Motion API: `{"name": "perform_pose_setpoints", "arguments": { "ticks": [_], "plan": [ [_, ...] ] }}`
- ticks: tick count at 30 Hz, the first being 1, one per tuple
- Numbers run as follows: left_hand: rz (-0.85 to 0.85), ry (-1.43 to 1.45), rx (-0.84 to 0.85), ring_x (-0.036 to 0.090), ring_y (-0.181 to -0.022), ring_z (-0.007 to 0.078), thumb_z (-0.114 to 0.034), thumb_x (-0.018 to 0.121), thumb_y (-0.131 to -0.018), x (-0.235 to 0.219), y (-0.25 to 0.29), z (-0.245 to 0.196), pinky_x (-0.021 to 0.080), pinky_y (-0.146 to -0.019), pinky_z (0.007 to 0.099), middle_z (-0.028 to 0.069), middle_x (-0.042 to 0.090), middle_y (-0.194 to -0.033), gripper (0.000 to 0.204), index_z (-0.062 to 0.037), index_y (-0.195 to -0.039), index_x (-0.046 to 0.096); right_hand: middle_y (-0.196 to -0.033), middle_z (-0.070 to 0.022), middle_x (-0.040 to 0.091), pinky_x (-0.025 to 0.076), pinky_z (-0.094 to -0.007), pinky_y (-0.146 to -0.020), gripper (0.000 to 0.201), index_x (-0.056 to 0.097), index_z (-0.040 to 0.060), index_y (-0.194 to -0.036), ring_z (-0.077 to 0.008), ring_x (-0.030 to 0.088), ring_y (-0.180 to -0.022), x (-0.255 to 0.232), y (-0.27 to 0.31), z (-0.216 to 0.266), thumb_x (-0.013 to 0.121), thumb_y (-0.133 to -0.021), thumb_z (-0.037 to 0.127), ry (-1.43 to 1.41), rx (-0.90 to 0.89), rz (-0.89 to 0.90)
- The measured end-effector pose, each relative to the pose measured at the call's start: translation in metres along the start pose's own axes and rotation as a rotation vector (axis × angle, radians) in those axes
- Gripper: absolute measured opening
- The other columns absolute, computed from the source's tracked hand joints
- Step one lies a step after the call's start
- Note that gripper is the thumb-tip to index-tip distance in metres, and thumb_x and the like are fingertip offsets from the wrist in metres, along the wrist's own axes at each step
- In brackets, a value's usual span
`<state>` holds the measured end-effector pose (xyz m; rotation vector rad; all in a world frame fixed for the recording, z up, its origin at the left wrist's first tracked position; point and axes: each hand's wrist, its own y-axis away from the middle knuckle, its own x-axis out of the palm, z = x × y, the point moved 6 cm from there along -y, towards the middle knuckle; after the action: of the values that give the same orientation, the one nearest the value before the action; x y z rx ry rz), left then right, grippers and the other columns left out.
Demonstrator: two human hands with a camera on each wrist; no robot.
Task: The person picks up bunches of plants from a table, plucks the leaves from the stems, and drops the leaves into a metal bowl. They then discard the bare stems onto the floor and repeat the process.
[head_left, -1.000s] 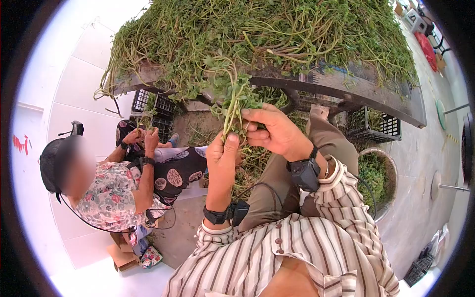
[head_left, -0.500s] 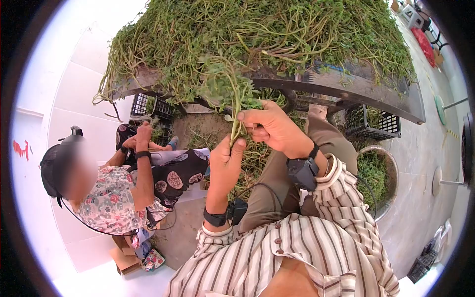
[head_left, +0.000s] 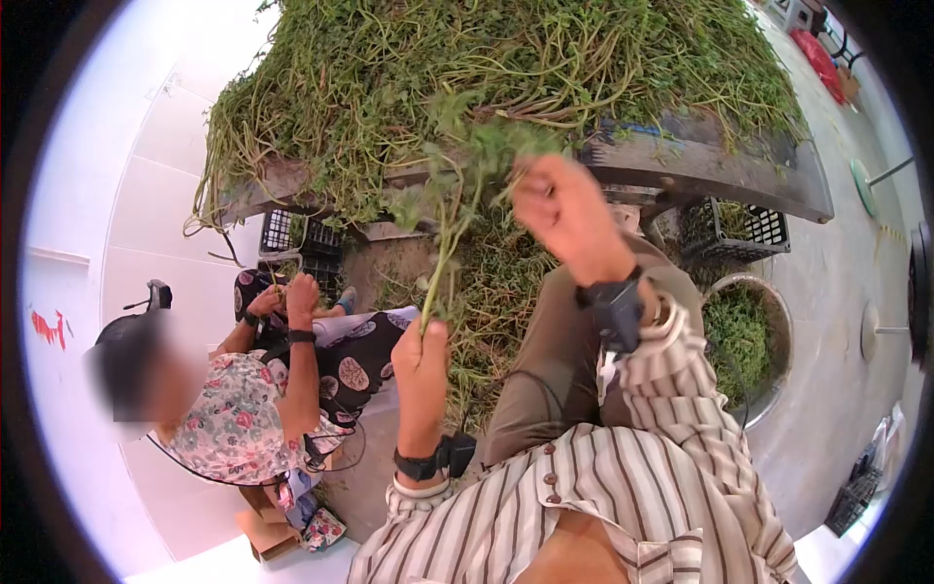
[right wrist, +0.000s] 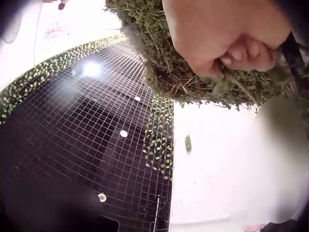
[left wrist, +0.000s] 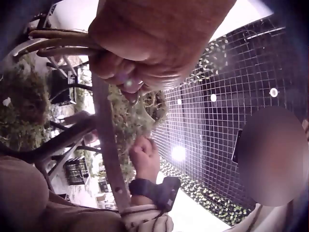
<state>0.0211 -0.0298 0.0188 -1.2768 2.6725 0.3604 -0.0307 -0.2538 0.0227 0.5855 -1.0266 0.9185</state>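
In the head view my left hand [head_left: 420, 375] grips the lower ends of a few green stems [head_left: 440, 268], whose leafy tops stand upright in front of the table edge. The left wrist view shows the cut ends of stems [left wrist: 63, 42] sticking out of the curled left hand [left wrist: 149, 43]. Up and to the right, my right hand [head_left: 569, 209] is blurred, its fingers curled at some leafy greens. In the right wrist view a thin stem [right wrist: 241, 88] is pinched in the right hand [right wrist: 231, 41].
A large heap of greens [head_left: 409, 68] covers the table [head_left: 720, 170]. Below are black crates [head_left: 735, 234], a round tub [head_left: 778, 341] of greens and stems scattered on the floor [head_left: 486, 321]. At the left another person [head_left: 229, 409] sits handling greens.
My right hand has moved away from the left, up and to the right with leafy greens. My left hand has dropped slightly left and still holds stems. The head view has shifted a little.
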Motion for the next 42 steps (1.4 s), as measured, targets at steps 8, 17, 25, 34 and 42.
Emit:
{"name": "perform_pose_setpoints", "arguments": {
  "ticks": [8, 17, 25, 34, 42],
  "plan": [
    [-0.076, 0.121, -0.009, 0.031, -0.047, 0.0000, -0.027, 0.048, -0.092, -0.025, 0.015, 0.018, 0.023, -0.041, 0.0174, -0.0074, 0.036, -0.059, 0.025, -0.0020, -0.091, 0.052, -0.061, 0.0027, 0.039, 0.023, -0.0215, -0.041, 0.020, 0.042, 0.0086, -0.067, -0.0051, 0.033, -0.047, 0.020, 0.016, 0.023, 0.054, -0.083, 0.008, 0.174, -0.041, -0.001],
    [-0.143, 0.255, 0.091, 0.027, -0.043, 0.0006, -0.029, 0.049, -0.092, -0.030, 0.012, 0.016, 0.020, -0.039, 0.0185, -0.0065, 0.034, -0.055, 0.029, -0.0013, -0.086, 0.051, -0.060, 0.0033, 0.039, 0.022, -0.0211, -0.042, 0.021, 0.042, 0.0075, -0.066, -0.0037, 0.032, -0.046, 0.008, 0.072, 0.052, 0.053, -0.084, 0.009, 0.413, -0.102, -0.036],
    [-0.084, 0.375, 0.098, 0.028, -0.043, 0.0007, -0.027, 0.050, -0.092, -0.012, 0.008, 0.017, 0.020, -0.039, 0.0186, -0.0059, 0.036, -0.056, 0.026, -0.0030, -0.083, 0.050, -0.065, 0.0024, 0.039, 0.025, -0.0210, -0.046, 0.004, 0.049, 0.0036, -0.086, -0.0047, 0.031, -0.051, -0.017, 0.143, 0.090, 0.052, -0.084, 0.006, 0.521, -0.216, -0.231],
    [-0.084, 0.301, 0.126, 0.027, -0.042, 0.0020, -0.024, 0.047, -0.093, 0.006, 0.012, -0.002, 0.020, -0.037, 0.0184, -0.0047, 0.036, -0.056, 0.021, -0.0059, -0.083, 0.048, -0.068, 0.0015, 0.042, 0.029, -0.0206, -0.047, 0.007, 0.051, 0.0034, -0.081, -0.0067, 0.036, -0.054, -0.120, 0.298, 0.171, 0.049, -0.086, 0.008, 1.191, -0.562, -0.872],
    [-0.016, 0.291, 0.166, 0.029, -0.045, 0.0002, -0.025, 0.051, -0.092, 0.001, 0.018, 0.001, 0.023, -0.039, 0.0175, -0.0065, 0.039, -0.058, 0.023, -0.0031, -0.086, 0.050, -0.087, -0.0089, 0.059, 0.045, -0.0226, -0.064, 0.036, 0.056, -0.0035, -0.106, -0.0120, 0.055, -0.075, -0.281, 0.427, 0.220, 0.057, -0.083, 0.024, 2.357, -0.287, -1.183]
  ]
}}
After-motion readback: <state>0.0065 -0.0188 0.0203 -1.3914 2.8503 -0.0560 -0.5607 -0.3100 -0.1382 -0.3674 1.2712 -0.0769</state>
